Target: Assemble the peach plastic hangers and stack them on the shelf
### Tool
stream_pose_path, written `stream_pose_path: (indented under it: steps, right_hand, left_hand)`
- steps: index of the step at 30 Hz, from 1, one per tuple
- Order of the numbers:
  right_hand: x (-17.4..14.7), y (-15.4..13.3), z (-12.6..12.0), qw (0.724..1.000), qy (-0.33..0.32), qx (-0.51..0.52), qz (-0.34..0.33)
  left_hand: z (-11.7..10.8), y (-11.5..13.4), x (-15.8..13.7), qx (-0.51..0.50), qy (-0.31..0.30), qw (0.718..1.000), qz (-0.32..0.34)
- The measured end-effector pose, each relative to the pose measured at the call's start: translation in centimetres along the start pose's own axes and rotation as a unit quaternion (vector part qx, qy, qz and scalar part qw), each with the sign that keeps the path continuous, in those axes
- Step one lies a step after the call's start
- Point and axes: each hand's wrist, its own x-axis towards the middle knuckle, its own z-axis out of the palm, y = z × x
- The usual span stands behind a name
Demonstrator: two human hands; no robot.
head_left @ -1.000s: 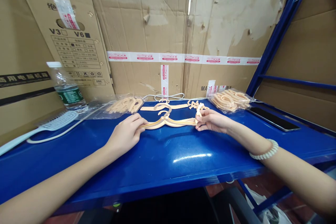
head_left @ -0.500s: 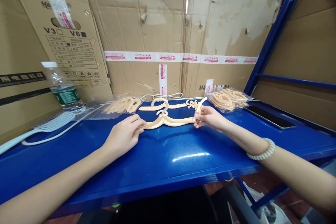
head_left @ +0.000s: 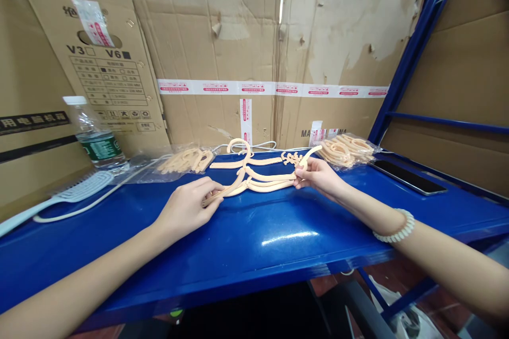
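Observation:
My left hand (head_left: 193,202) is closed on the left arm of a beige plastic clothes hanger (head_left: 234,187), low over the blue table. My right hand (head_left: 318,176) pinches the right-hand beige arm (head_left: 270,177) of the hanger, and a curved end (head_left: 313,153) sticks up past its fingers. The two held parts meet or cross at the middle; whether they are joined I cannot tell. More beige arms lie just below them. Behind stands a curved hook (head_left: 238,141), near a flat beige bar (head_left: 264,161) and a pile of small beige hooks (head_left: 291,158).
Clear bags of beige hanger parts lie at the back left (head_left: 186,160) and back right (head_left: 345,149). A phone (head_left: 409,177) rests at right. On the left are a water bottle (head_left: 99,140), a pale blue hairbrush (head_left: 85,186) and a white cable (head_left: 99,202). Cardboard (head_left: 218,116) walls the back.
The held arms have risen and separated from the beige arms below. My left hand has tilted its part, its outer end lower. The curved end at my right hand has swung to the right.

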Motion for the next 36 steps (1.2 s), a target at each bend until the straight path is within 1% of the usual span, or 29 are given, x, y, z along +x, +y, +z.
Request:
stream_pose_path:
  steps: [2, 7, 10, 12, 13, 16, 19, 21, 24, 26, 30, 32, 36]
  right_hand:
    - [-0.1, -0.2, 0.0, 1.0, -0.001, 0.019, -0.001]
    - [-0.4, -0.5, 0.0, 0.997, -0.043, 0.063, 0.012]
    - [-0.2, -0.7, -0.2, 0.994, -0.043, 0.103, -0.005]
    - [0.2, -0.9, -0.9, 0.991, -0.041, 0.125, -0.002]
    - [0.5, -1.0, -1.4, 0.991, -0.041, 0.13, 0.01]
    - [1.3, -1.2, -3.6, 0.989, -0.055, 0.121, 0.07]
    - [1.9, -1.2, -5.8, 0.989, -0.074, 0.065, 0.11]
    - [2.0, -1.2, -6.8, 0.989, -0.097, -0.015, 0.111]
    - [2.0, -1.4, -7.2, 0.972, -0.145, -0.171, 0.074]
    - [1.9, -1.6, -7.0, 0.957, -0.164, -0.235, 0.04]
    - [1.8, -1.6, -6.5, 0.944, -0.182, -0.273, 0.014]
    - [1.8, -1.5, -6.4, 0.934, -0.186, -0.303, 0.002]
    - [1.8, -1.3, -6.5, 0.919, -0.167, -0.358, -0.023]
  left_hand:
    - [-0.1, 0.0, 0.0, 0.008, -0.002, 1.0, -0.005]
    - [-0.6, -0.1, 0.1, 0.023, -0.008, 1.0, -0.013]
    - [-0.7, -0.3, 0.2, 0.03, -0.014, 0.999, -0.013]
    - [-0.9, -0.4, 0.3, 0.043, -0.016, 0.999, -0.011]
    - [-1.0, -0.5, 0.4, 0.05, -0.017, 0.999, -0.008]
    - [-1.4, -0.7, 0.4, 0.064, -0.026, 0.998, 0.01]
    - [-1.7, -0.9, 0.4, 0.057, -0.032, 0.998, 0.022]
    - [-1.8, -1.0, 0.5, 0.052, -0.036, 0.998, 0.022]
    - [-1.8, -1.3, 0.4, 0.053, -0.039, 0.998, 0.015]
    - [-1.7, -1.5, 0.4, 0.058, -0.046, 0.997, 0.012]
    - [-1.5, -1.8, 0.4, 0.06, -0.075, 0.995, -0.001]
    - [-1.5, -1.8, 0.4, 0.069, -0.069, 0.995, -0.002]
    - [-1.4, -1.5, 0.3, 0.085, -0.06, 0.995, 0.005]
